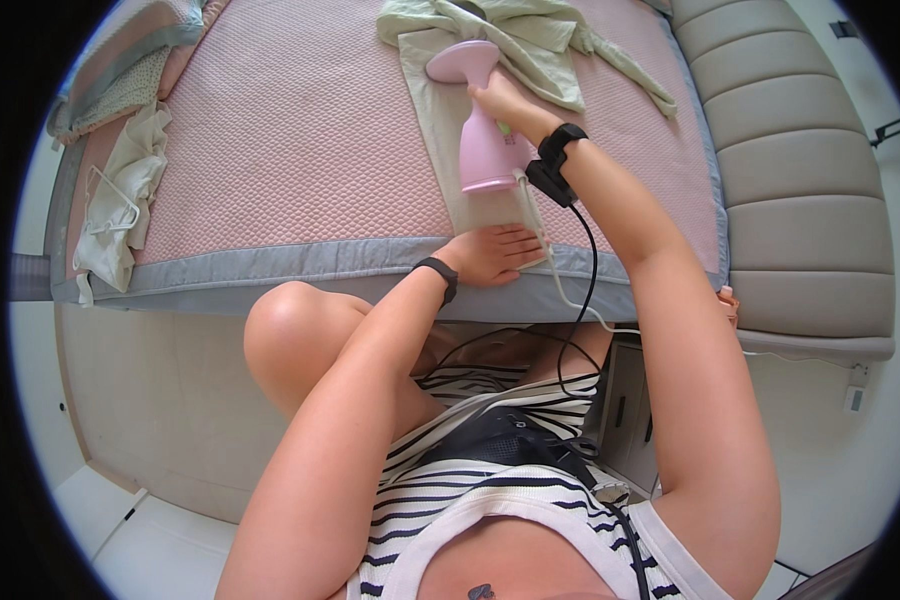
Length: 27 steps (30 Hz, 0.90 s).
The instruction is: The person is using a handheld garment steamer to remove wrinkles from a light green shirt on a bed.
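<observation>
A pink handheld garment steamer (488, 158) is in my right hand (513, 106), its fingers wrapped round the narrow handle below the wide head. The steamer is over a pale green garment (427, 105) spread on the bed; whether its head touches the cloth I cannot tell. One long, narrow part of the garment runs toward me. On its near end, at the bed's edge, my left hand (488, 254) lies flat with fingers stretched out. The rest of the cloth is bunched at the far side. From the steamer's base hangs a white power cord (555, 285).
Beneath the garment is a pink quilted bed cover (290, 130) with a grey border. White cloth with a white hanger (120, 205) lies at the left edge, near folded bedding (135, 55). A padded grey headboard (780, 130) stands right. A black cable (594, 270) hangs from my right wrist.
</observation>
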Each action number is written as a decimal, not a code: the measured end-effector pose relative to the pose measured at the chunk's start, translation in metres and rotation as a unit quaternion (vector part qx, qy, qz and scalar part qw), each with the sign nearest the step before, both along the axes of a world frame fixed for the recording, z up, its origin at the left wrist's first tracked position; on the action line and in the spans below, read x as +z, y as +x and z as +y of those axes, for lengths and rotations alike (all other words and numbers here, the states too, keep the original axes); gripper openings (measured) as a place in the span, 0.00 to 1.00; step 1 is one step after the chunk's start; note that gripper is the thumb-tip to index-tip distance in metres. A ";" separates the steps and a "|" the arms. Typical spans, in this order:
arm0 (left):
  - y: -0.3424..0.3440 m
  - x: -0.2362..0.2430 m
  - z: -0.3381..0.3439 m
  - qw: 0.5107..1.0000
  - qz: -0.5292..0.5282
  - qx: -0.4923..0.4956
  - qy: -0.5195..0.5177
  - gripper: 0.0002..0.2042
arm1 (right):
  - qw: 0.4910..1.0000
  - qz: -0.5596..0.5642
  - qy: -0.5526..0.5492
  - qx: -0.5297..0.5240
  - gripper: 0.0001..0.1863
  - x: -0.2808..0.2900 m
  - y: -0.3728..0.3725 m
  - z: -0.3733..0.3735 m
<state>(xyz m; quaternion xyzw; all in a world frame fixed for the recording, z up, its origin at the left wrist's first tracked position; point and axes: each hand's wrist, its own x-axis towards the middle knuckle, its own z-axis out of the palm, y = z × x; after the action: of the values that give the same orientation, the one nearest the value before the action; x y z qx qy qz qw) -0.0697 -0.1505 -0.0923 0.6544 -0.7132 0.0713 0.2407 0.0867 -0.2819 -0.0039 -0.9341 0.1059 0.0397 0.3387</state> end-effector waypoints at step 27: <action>-0.024 0.003 -0.017 0.998 -0.035 0.006 -0.044 0.22 | 0.995 0.044 -0.048 0.073 0.29 0.046 -0.203 -0.040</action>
<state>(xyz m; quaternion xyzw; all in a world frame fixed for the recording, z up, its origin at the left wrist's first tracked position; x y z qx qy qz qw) -0.0932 -0.1675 -0.0891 0.6449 -0.7133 0.1266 0.2434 -0.1161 -0.3221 0.0419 -0.9520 0.0538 0.0999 0.2843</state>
